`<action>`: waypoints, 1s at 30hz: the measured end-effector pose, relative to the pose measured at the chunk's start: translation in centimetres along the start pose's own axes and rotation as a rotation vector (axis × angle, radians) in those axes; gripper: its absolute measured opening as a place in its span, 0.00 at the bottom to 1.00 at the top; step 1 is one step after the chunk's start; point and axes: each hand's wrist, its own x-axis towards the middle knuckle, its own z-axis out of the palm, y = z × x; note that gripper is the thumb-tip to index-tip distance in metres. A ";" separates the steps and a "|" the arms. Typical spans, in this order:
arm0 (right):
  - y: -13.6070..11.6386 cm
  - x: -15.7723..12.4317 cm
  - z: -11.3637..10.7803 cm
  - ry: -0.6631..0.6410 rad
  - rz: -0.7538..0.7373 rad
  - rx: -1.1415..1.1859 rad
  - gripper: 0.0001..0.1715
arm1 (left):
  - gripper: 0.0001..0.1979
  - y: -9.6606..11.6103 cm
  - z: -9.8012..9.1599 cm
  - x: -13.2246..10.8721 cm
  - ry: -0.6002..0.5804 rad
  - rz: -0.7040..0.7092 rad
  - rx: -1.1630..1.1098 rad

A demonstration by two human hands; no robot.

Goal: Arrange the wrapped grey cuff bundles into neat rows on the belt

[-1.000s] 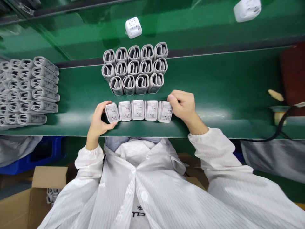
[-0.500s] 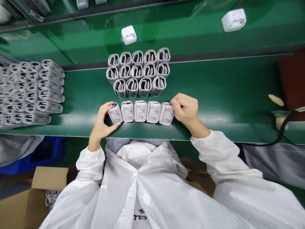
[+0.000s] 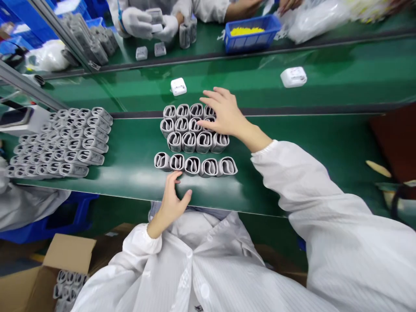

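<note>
The right hand (image 3: 222,113) is spread open over the right rear part of a block of rolled grey cuffs (image 3: 204,143), with nothing seen in its grasp; whether the fingers touch the rolls I cannot tell. The left hand (image 3: 173,201) is loosely curled, thumb apart and holding nothing, just in front of a separate row of five rolled cuffs (image 3: 209,168).

The likeliest trouble is toppling: each roll stands on end, so a dipping right palm could knock over several neighbours at once. A nudge from the left fingertips could push the second roll out of line, and the smooth bench (image 3: 292,138) offers little to stop it sliding.

The rolls look like soft, layered fabric, their open tops showing S-shaped folds. Around the hands, the white sleeve (image 3: 299,177) is thin, finely striped cloth. Farther out, a white housing (image 3: 178,87) looks like hard, round-cornered plastic, and a blue bin (image 3: 251,42) has straight, ribbed walls.
</note>
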 end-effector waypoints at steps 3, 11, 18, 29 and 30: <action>0.9 2.1 0.9 -0.137 0.072 -0.043 0.42 | 0.43 0.0 0.3 0.4 -0.057 -0.078 -0.033; 2.0 -4.1 -1.5 -0.239 0.268 0.326 0.31 | 0.55 -2.6 -1.7 2.4 -0.116 -0.265 -0.272; -0.6 -9.7 2.1 -0.007 0.472 0.949 0.54 | 0.62 -5.3 -1.2 8.2 -0.126 -0.219 -0.444; -0.5 -11.3 3.2 0.296 0.383 0.896 0.63 | 0.58 -6.4 -0.2 15.6 -0.163 -0.015 -0.504; -0.4 -11.1 3.3 0.326 0.374 0.891 0.63 | 0.58 -6.5 0.0 16.4 -0.169 -0.005 -0.520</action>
